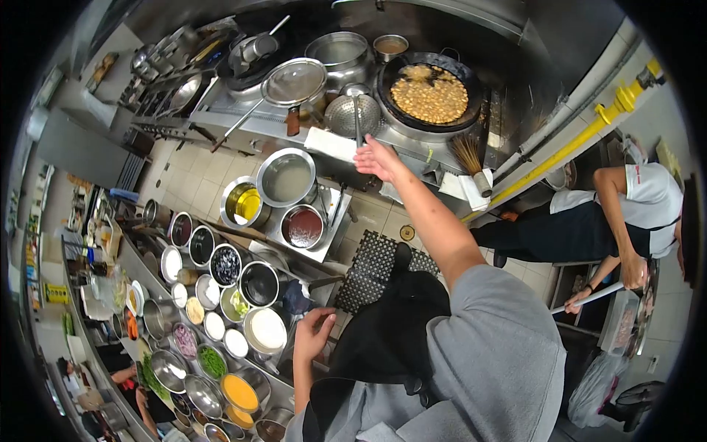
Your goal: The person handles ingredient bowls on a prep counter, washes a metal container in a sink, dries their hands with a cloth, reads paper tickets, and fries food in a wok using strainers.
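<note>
My right hand [377, 159] reaches forward to the stove front, its fingers stretched out beside the handle end of a ladle [359, 114]. Whether the fingertips touch that handle I cannot make out. The ladle rests on a perforated metal strainer [340, 116]. Beyond, a black wok [384, 92] holds bubbling oil with many small golden pieces [429, 94] frying in it. My left hand [314, 331] hangs low by the ingredient counter, loosely bent, with nothing in it. Near it are a pot of white contents [265, 329] and a dark cloth [296, 298].
A wok brush [468, 153] stands right of the wok. A mesh skimmer [294, 82] lies across the stove to the left. A side stand [335, 228] bears several pots. At right, a co-worker [589, 214] in a dark apron holds a long pale handle [598, 295].
</note>
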Action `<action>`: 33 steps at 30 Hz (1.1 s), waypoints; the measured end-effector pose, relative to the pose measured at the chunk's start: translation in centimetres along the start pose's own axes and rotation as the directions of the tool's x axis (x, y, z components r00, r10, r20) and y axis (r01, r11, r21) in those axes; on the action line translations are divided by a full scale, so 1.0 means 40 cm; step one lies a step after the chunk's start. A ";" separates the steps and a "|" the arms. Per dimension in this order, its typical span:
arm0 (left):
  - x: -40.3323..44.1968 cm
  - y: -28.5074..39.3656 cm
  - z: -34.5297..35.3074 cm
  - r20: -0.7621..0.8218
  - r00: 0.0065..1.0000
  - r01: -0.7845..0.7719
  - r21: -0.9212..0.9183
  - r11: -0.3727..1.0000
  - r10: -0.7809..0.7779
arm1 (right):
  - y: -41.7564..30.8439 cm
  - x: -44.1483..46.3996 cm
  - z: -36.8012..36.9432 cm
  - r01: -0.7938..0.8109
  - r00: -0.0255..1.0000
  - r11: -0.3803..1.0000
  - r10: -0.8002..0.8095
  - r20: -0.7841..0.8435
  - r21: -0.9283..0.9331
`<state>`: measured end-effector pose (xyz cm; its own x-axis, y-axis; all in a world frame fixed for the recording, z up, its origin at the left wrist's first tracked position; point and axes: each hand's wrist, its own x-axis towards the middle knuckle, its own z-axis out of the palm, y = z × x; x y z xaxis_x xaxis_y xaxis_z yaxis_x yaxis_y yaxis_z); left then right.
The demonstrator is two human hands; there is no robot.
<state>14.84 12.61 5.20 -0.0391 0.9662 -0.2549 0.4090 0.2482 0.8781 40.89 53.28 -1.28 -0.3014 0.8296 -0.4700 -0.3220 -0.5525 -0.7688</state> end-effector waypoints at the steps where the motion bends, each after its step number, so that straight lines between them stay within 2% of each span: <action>1: 0.033 0.029 0.007 0.034 0.998 -0.056 0.067 0.996 0.053 | -0.034 0.039 0.009 0.010 1.000 1.000 -0.010 -0.002 0.012; 2: 0.060 0.055 0.014 0.069 0.992 -0.111 0.130 0.985 0.103 | -0.063 0.081 0.026 -0.070 0.994 0.977 0.052 0.094 0.201; 3: 0.086 0.078 0.022 0.092 0.994 -0.076 0.139 0.987 0.064 | -0.088 0.116 0.046 -0.163 0.975 0.914 0.092 0.202 0.372; 4: 0.113 0.095 0.034 0.094 0.993 -0.086 0.149 0.985 0.073 | -0.110 0.145 0.068 -0.195 0.953 0.864 0.054 0.299 0.464; 5: 0.139 0.110 0.047 0.102 0.994 -0.061 0.150 0.987 0.046 | -0.124 0.202 0.083 -0.234 0.927 0.843 0.044 0.372 0.485; 6: 0.166 0.124 0.060 0.112 0.994 -0.036 0.150 0.988 0.019 | -0.151 0.224 0.110 -0.239 0.935 0.830 0.058 0.349 0.503; 8: 0.221 0.129 0.090 0.122 0.993 -0.027 0.141 0.990 0.010 | -0.166 0.315 0.137 -0.244 0.872 0.890 0.028 0.489 0.385; 10: 0.266 0.147 0.131 0.093 0.990 -0.114 0.121 0.986 0.104 | -0.162 0.410 0.162 -0.298 0.859 0.871 0.066 0.507 0.391; 11: 0.285 0.161 0.152 0.102 0.990 -0.105 0.129 0.986 0.093 | -0.168 0.421 0.172 -0.356 0.852 0.821 0.089 0.516 0.445; 13: 0.331 0.189 0.196 0.108 0.991 -0.090 0.114 0.989 0.078 | -0.189 0.445 0.189 -0.348 0.880 0.851 0.152 0.450 0.394; 15: 0.375 0.171 0.230 0.124 0.991 -0.070 0.111 0.991 0.056 | -0.203 0.403 0.189 -0.296 0.924 0.896 0.181 0.338 0.330; 16: 0.390 0.165 0.244 0.137 0.990 -0.054 0.106 0.993 0.039 | -0.202 0.362 0.167 -0.300 0.925 0.893 0.187 0.331 0.334; 17: 0.399 0.176 0.256 0.145 0.989 -0.050 0.105 0.993 0.034 | -0.201 0.313 0.120 -0.111 0.957 0.981 0.062 0.282 0.159; 18: 0.410 0.193 0.267 0.159 0.987 -0.020 0.093 0.995 0.005 | -0.202 0.262 0.066 0.086 0.964 0.996 -0.074 0.256 -0.034; 20: 0.445 0.207 0.278 0.181 0.983 0.005 0.080 0.997 -0.019 | -0.226 0.121 -0.066 0.141 0.968 0.988 -0.151 0.199 0.059; 21: 0.457 0.204 0.280 0.211 0.976 0.044 0.093 0.995 -0.062 | -0.236 0.063 -0.143 0.203 0.976 0.979 -0.200 0.081 -0.027; 22: 0.475 0.200 0.283 0.239 0.965 0.080 0.107 0.991 -0.104 | -0.260 0.006 -0.236 0.198 0.980 0.966 -0.195 0.033 -0.165; 23: 0.496 0.193 0.284 0.247 0.963 0.084 0.106 0.991 -0.108 | -0.293 -0.058 -0.306 0.244 0.960 0.941 -0.268 -0.077 -0.235; 25: 0.543 0.185 0.282 0.362 0.929 -0.015 0.253 0.967 -0.081 | -0.342 -0.099 -0.493 0.261 0.942 0.895 -0.318 -0.106 -0.360; 26: 0.568 0.199 0.283 0.365 0.927 -0.012 0.250 0.968 -0.083 | -0.375 -0.112 -0.580 0.208 0.937 0.875 -0.307 -0.169 -0.437; 28: 0.621 0.236 0.283 0.476 0.876 -0.068 0.277 0.958 -0.075 | -0.451 -0.149 -0.671 -0.013 0.839 0.773 -0.336 -0.427 -0.634; 29: 0.654 0.233 0.285 0.515 0.857 -0.148 0.286 0.947 -0.022 | -0.459 -0.143 -0.738 -0.013 0.740 0.560 -0.552 -0.385 -0.829; 30: 0.684 0.218 0.287 0.521 0.853 -0.152 0.283 0.947 -0.019 | -0.457 -0.137 -0.793 -0.062 0.626 0.304 -0.730 -0.274 -0.951; 31: 0.714 0.218 0.291 0.540 0.841 -0.177 0.250 0.952 0.015 | -0.469 -0.146 -0.814 -0.068 0.622 0.302 -0.732 -0.277 -0.951; 32: 0.741 0.219 0.293 0.556 0.829 -0.203 0.217 0.955 0.050 | -0.480 -0.149 -0.832 -0.149 0.583 0.287 -0.748 -0.318 -0.946; 33: 0.768 0.219 0.292 0.567 0.823 -0.195 0.258 0.946 0.015 | -0.487 -0.151 -0.844 -0.230 0.539 0.273 -0.763 -0.356 -0.934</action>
<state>27.86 43.63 0.34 0.4913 0.7596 -0.4262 0.6296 0.0284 0.7764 79.28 61.73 1.91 0.4028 0.8976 0.1792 0.8199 -0.2669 -0.5065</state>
